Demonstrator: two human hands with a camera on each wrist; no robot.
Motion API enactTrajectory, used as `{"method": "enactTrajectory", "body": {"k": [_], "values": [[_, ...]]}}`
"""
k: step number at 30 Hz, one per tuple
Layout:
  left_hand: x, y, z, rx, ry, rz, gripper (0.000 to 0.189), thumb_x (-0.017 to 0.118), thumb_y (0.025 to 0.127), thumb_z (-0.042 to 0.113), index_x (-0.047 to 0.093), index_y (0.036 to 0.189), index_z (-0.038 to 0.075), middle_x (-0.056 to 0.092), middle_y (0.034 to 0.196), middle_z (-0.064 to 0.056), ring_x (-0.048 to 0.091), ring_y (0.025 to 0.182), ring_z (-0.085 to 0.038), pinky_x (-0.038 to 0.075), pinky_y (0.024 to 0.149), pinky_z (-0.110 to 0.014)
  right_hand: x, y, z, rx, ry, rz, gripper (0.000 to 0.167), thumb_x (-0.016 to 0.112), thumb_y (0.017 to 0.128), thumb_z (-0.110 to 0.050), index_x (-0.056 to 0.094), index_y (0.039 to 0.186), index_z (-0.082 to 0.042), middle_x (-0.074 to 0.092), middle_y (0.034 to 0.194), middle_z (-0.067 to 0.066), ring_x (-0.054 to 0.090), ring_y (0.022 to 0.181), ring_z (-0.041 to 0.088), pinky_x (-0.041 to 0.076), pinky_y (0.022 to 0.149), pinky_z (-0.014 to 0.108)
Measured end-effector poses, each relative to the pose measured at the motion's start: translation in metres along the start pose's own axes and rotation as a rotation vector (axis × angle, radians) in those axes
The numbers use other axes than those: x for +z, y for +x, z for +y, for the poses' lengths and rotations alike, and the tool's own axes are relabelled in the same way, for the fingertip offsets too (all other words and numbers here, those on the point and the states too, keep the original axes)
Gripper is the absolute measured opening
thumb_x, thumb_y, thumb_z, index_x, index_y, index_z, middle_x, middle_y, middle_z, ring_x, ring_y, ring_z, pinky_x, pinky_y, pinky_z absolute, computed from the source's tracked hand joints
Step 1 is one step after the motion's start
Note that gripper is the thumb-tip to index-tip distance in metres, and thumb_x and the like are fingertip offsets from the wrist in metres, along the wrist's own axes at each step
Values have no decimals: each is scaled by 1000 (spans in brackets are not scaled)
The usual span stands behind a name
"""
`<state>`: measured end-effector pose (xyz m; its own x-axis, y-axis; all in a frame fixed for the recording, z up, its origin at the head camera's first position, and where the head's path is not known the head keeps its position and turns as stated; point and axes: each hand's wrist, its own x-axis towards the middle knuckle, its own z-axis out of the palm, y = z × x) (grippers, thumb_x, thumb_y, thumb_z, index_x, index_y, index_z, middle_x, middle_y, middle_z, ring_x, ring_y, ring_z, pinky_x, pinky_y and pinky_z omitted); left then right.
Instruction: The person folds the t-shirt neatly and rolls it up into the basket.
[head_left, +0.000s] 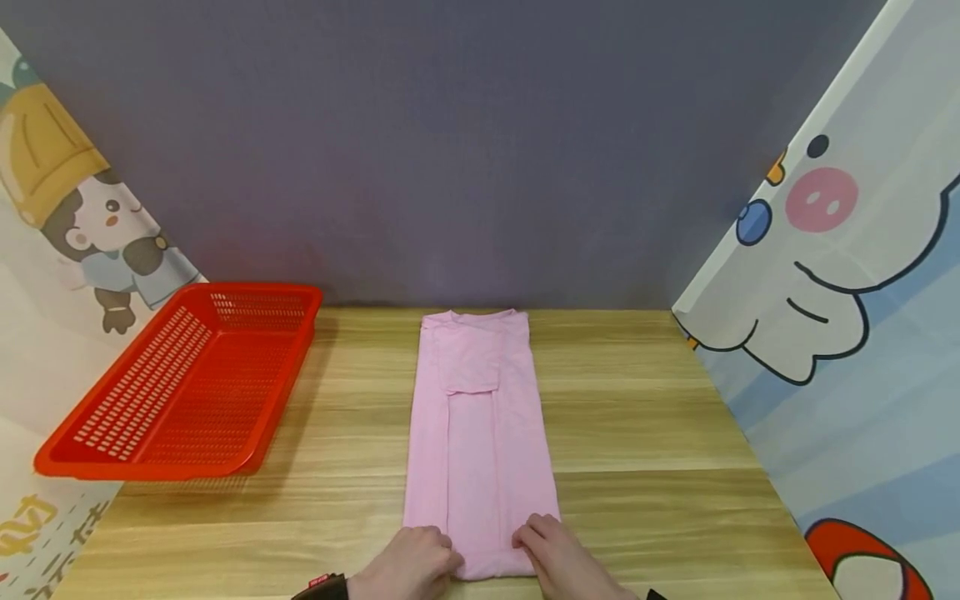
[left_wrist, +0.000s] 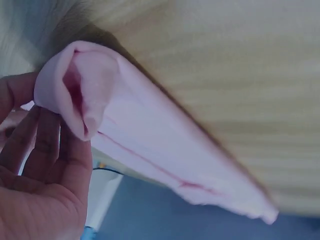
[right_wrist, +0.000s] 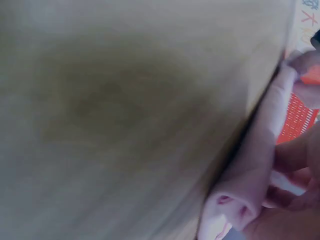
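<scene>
A pink shirt (head_left: 472, 450) lies on the table, folded lengthwise into a long strip, with its collar end at the back. Its near end is turned over into a thick fold (left_wrist: 75, 90). At the left corner of that fold, my left hand (head_left: 414, 562) grips the cloth, its thumb and fingers around the edge in the left wrist view. My right hand (head_left: 564, 560) holds the right corner with curled fingers. In the right wrist view the turned-over cloth (right_wrist: 250, 170) lies between the thumb and fingers of that hand.
A red plastic basket (head_left: 255, 392) with slotted walls stands at the left of the wooden table (head_left: 637, 433). A dark grey panel (head_left: 480, 150) rises behind the table. Cartoon-printed sheets (head_left: 847, 275) flank it on both sides.
</scene>
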<state>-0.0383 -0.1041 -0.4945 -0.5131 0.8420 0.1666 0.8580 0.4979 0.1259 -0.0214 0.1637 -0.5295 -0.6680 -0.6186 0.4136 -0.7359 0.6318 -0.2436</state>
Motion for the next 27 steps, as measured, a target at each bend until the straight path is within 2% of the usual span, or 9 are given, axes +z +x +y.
{"method": "enactTrajectory", "body": {"k": [2,5,8,11,14,18,23,27], "values": [[-1,1,-3,-55,-141,-11,15,78,73,10,78,79,23,65,68,15,54,64,7,36,56,-9,1,-2,2,-78,-56,34,16,74,85,-12,65,97,-18,56,91,-10,52,85,5,43,77,16],[-2,2,-8,-119,-273,-15,15,76,77,9,81,87,19,74,79,13,63,73,5,46,65,-10,0,-4,3,-144,-82,32,25,78,82,-22,64,102,-20,57,99,-10,52,92,5,41,81,17],[-2,3,-13,-179,-374,-35,15,75,81,8,81,92,17,77,87,10,68,82,0,52,71,-16,-2,-5,4,-178,-98,22,34,82,76,-26,65,104,-19,58,102,-9,51,95,6,41,82,18],[-3,2,-15,-230,-444,-42,14,75,83,8,80,93,16,77,89,10,68,85,-2,53,74,-20,-4,-4,3,-177,-87,28,28,81,77,-22,68,100,-17,59,99,-9,52,92,6,42,81,17],[-3,0,-16,-251,-453,-27,14,75,83,7,79,92,18,74,88,11,66,86,-1,52,74,-21,-5,-3,1,-146,-59,36,20,80,77,-19,71,95,-16,59,93,-9,51,87,5,42,78,15],[-3,-1,-16,-276,-423,-20,16,74,83,7,78,92,20,73,88,12,65,85,-2,52,72,-22,-7,-2,-1,-92,-60,0,18,80,76,-21,71,91,-17,57,89,-10,50,83,4,41,74,13],[-5,0,-13,-321,-406,-74,11,74,86,13,78,93,21,74,89,11,66,84,-3,51,67,-24,-8,1,-2,-47,-63,-46,15,80,75,-18,70,86,-19,56,83,-12,49,78,2,39,71,13],[-7,0,-9,-329,-288,-115,4,74,89,21,76,92,22,69,84,12,64,75,-5,48,59,-25,-8,5,-1,-23,-33,-57,12,81,76,-15,71,82,-19,55,79,-12,50,73,0,40,66,12]]}}
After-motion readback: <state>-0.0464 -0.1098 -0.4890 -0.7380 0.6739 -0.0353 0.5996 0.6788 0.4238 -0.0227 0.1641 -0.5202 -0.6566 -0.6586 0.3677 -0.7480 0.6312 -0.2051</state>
